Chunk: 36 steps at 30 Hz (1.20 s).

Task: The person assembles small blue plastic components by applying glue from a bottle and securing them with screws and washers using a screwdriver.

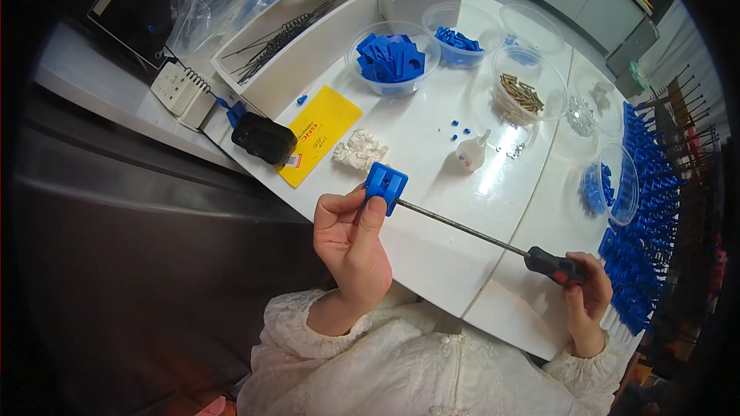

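My left hand [356, 250] pinches a small blue block [385, 187] between thumb and fingers, held up above the near edge of the table. My right hand [590, 296] is closed around the black and red handle of a long-shafted screwdriver [462, 227]. Its thin metal shaft runs left to the block's side, and its tip is hidden at or inside the block. Beyond the block lies a crumpled white tissue [361, 150]. Farther right stands a small white nozzle bottle [469, 154], with a few tiny blue parts [455, 137] near it.
Clear tubs hold blue plates [390, 58], small blue parts [459, 40] and brass-coloured screws [520, 94]. A white box [316, 38] contains dark wire rods. A yellow envelope [327, 119] lies beside a black object [264, 139]. Blue pieces with rods [636, 262] crowd the right edge.
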### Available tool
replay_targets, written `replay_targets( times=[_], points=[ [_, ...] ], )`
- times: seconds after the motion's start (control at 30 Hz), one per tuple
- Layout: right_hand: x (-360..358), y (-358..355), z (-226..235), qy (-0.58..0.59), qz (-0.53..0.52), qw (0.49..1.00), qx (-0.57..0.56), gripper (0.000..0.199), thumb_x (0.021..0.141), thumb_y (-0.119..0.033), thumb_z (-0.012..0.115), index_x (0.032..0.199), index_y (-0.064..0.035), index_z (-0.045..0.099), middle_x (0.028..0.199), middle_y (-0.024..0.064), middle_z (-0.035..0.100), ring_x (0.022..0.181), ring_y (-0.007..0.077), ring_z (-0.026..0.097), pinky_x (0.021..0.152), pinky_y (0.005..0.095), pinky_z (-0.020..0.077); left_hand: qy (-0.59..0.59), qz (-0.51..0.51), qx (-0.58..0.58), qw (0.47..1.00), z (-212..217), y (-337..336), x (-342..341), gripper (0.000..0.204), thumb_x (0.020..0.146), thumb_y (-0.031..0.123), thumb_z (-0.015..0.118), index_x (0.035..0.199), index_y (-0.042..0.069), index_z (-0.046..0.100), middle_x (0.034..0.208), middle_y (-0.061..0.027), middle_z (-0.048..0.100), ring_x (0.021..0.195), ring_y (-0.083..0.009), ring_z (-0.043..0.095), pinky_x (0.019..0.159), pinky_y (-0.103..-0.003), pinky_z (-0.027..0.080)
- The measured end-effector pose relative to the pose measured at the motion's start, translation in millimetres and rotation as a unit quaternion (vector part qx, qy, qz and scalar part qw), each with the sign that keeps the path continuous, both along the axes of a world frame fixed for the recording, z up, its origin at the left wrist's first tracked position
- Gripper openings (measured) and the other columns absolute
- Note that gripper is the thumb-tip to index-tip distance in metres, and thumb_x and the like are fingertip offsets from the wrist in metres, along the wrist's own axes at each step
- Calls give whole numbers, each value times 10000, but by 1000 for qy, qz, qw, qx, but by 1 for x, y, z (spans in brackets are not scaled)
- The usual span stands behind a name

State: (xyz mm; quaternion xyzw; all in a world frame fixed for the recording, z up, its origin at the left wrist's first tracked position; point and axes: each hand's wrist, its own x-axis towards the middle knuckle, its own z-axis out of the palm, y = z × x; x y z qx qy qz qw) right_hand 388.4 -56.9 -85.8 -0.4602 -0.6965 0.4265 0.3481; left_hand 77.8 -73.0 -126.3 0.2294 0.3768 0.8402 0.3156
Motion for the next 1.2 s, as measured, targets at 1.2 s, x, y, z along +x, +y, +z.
replay_targets(
  times=[1.2],
  points=[
    [-15, 0, 11, -44, -26, 998, 40, 322, 910, -220, 565, 1089, 47, 545, 851, 60, 559, 753, 108, 493, 702, 222, 388, 62, -59, -66, 994, 6, -2, 0, 331, 911, 25, 559, 1225, -66, 507, 1144, -164, 608, 1017, -228, 632, 943, -361, 519]
  ],
)
